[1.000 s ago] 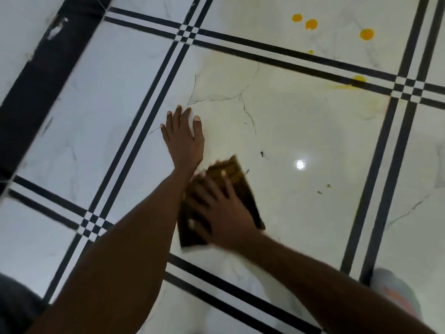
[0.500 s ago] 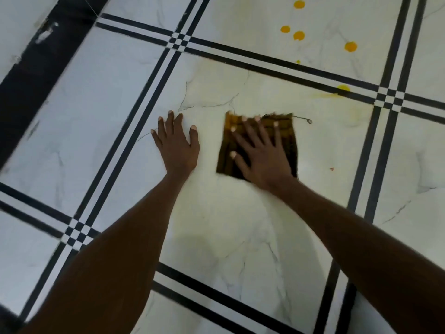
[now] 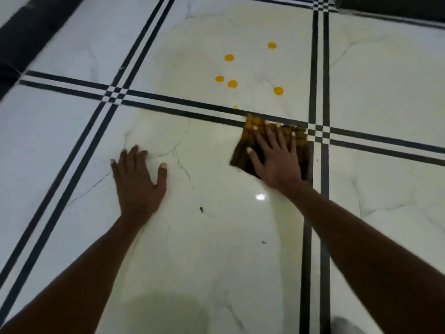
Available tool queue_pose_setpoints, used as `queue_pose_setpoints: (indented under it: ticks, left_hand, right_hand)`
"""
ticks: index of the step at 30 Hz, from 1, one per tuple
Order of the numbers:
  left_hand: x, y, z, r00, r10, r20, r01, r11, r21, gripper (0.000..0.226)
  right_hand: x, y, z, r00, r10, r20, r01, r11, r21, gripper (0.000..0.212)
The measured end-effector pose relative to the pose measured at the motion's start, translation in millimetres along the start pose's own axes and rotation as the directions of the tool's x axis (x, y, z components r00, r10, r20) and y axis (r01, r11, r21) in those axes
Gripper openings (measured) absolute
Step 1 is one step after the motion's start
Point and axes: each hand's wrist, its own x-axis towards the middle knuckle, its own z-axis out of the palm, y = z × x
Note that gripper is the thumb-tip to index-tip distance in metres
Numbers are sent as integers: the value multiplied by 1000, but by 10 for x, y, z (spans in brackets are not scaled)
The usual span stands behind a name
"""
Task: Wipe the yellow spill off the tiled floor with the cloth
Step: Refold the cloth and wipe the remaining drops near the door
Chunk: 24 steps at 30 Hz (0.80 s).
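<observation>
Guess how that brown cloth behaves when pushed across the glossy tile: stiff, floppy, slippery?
Likely floppy: the cloth lies flat and thin under the spread right hand, so it may bunch without palm pressure. It probably slides easily, since the tiled floor looks glossy. It may smear the yellow drops.

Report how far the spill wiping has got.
Done: the near tile shows no yellow drops. In hand: the right hand presses the cloth flat at the black stripe; the left hand braces on the floor. Left: five yellow drops and a speck on the far tile.
</observation>
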Motion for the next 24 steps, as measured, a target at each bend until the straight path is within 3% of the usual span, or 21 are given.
queue_pose_setpoints:
  ticks: [2, 4, 6, 8, 10, 12, 14, 15, 18, 20, 23, 24]
  left_hand:
    - [94, 202, 69, 998, 54, 36, -52, 998, -46, 66]
    - [151, 404, 156, 996, 72, 57, -66, 994, -90, 67]
    - [228, 512, 233, 996, 77, 54, -71, 992, -101, 68]
    - [266, 550, 293, 995, 73, 64, -69, 996, -57, 70]
    - [261, 560, 338, 996, 62, 63, -62, 998, -1, 71]
    - [263, 565, 362, 997, 53, 60, -54, 998, 14, 69]
    - [265, 572, 368, 997, 47, 58, -48, 999, 17, 67]
    - [265, 580, 365, 997, 45, 58, -46, 999, 15, 67]
    - [283, 574, 344, 998, 24, 65, -22, 999, -29, 66]
    - [272, 558, 331, 997, 31, 69, -28, 998, -52, 66]
    - [266, 560, 315, 995, 38, 91, -31, 997, -75, 66]
    - [260, 570, 309, 995, 31, 91, -25, 997, -66, 66]
  right_hand:
    - [-46, -350, 46, 998, -61, 28, 61, 998, 2, 67]
    - [-384, -472, 49, 951, -293, 98, 294, 956, 4, 65]
    - [-773, -281, 15, 858, -482, 179, 488, 873, 11, 64]
    - [-892, 166, -85, 804, -546, 235, 555, 831, 34, 65]
    - [-600, 600, -152, 892, -414, 182, 419, 908, 9, 66]
    - [-22, 725, -177, 986, -152, 71, 153, 988, -12, 71]
    - [560, 434, -109, 999, 33, -2, -33, 999, 15, 72]
    - [772, 177, -45, 999, 45, -23, -45, 999, 30, 71]
    - [835, -677, 61, 978, -204, 28, 203, 978, 42, 70]
    - [438, -908, 102, 902, -424, 82, 422, 906, 36, 65]
    - [-182, -509, -1, 759, -617, 207, 619, 783, 61, 61]
    - [-200, -265, -49, 753, -622, 212, 626, 778, 61, 61]
